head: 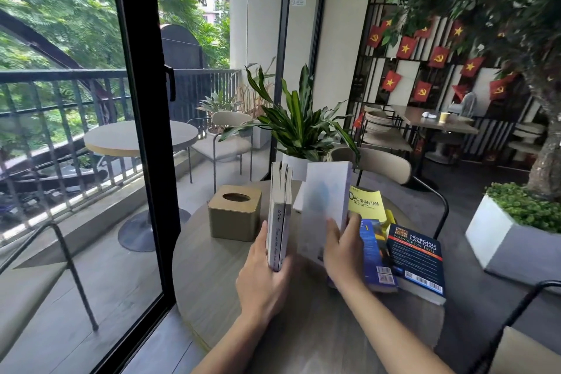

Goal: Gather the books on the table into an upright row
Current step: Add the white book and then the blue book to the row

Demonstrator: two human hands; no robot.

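On the round table point(212, 297), the left hand point(261, 279) is clamped around the near bottom edge of two upright books point(278, 215), thumb on the left cover and fingers wrapped to the right, keeping them standing on end. Just to their right, at about one o'clock from that hand, the right hand point(341, 247) grips a pale book point(326, 209), fingers closed over its lower right edge; the cover is blurred, and the book stands nearly upright, near the pair but not yet against it. Three more books lie flat at about three o'clock: a yellow book point(365, 202) farthest back, a blue book point(376, 255) overlapping it, and a dark book point(417, 258) on the right with its barcode toward the viewer. A tissue box point(234, 212) sits at ten o'clock from the upright pair and could serve as a stop. These look like light paperbacks, stiff enough to stand but prone to tip or fan open when unsupported, with glossy covers likely to slide against each other. Best to pinch each low across the spine and fore-edge, and keep a hand pressed against the row's end.
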